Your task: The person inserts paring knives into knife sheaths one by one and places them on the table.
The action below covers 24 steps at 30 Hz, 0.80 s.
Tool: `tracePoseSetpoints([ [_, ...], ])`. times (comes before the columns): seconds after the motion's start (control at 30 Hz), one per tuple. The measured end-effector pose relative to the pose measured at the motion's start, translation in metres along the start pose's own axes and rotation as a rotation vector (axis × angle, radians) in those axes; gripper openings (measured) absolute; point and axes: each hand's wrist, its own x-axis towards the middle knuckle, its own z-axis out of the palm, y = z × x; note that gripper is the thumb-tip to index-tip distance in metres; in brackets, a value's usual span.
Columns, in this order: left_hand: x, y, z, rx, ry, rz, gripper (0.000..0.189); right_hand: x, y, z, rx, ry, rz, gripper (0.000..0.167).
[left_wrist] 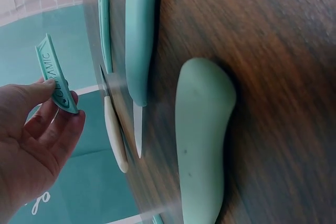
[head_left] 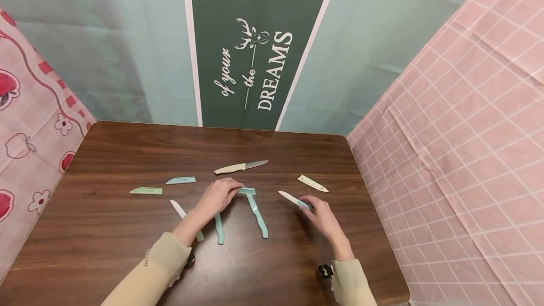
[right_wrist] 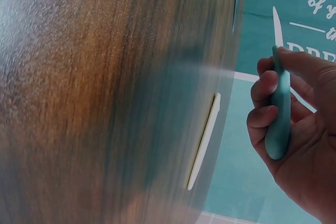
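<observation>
1. Left hand (head_left: 218,196): a turquoise sheath (left_wrist: 59,80) is pinched between thumb and fingers. Part of a raised "CERAMIC" marking can be read on its face. In the left wrist view it is held raised from the wooden table (head_left: 127,254).

2. Right hand (head_left: 319,214): a turquoise-handled paring knife (right_wrist: 282,116) is grasped, with the fingers curled round the handle. Its white blade (right_wrist: 277,27) is bare and, in the head view, is directed away and to the left.

3. Handling, as judged: knife and sheath are taken to be light and stiff. The blade is presumed ceramic, therefore sharp and liable to chip if twisted or dropped. The smooth handle could slip if wet. Hold is best taken at mid-handle, clear of the edge; the sheath is best pinched by its flat faces, with fingers kept off the mouth.

4. Near the left hand, a second turquoise-handled knife (head_left: 219,230) and a green-handled knife (head_left: 200,236) are noted. A third turquoise handle (head_left: 261,225) is seen below the held sheath; its blade appears covered, though this cannot be confirmed.

5. Farther off, a cream-handled knife (head_left: 231,169), a green sheath (head_left: 146,191) and a blue sheath (head_left: 180,180) are found. A cream sheath (head_left: 313,183) is laid near the right hand.
</observation>
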Motion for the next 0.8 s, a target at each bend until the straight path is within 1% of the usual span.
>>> tracePoseSetpoints([
  [0.33,0.0029,-0.0026,-0.0017,0.009,0.028,-0.004,0.017,0.0038,-0.0029,0.0017,0.025,0.042,0.03,0.01],
  [0.6,0.0051,-0.0047,-0.0032,0.003,0.008,-0.018,0.019,0.005,-0.0044,0.001,0.026,0.043,0.044,0.011],
  [0.8,0.0082,-0.0048,-0.0049,-0.015,0.016,-0.006,0.019,0.0076,-0.0065,-0.0014,0.018,0.054,0.018,0.011],
])
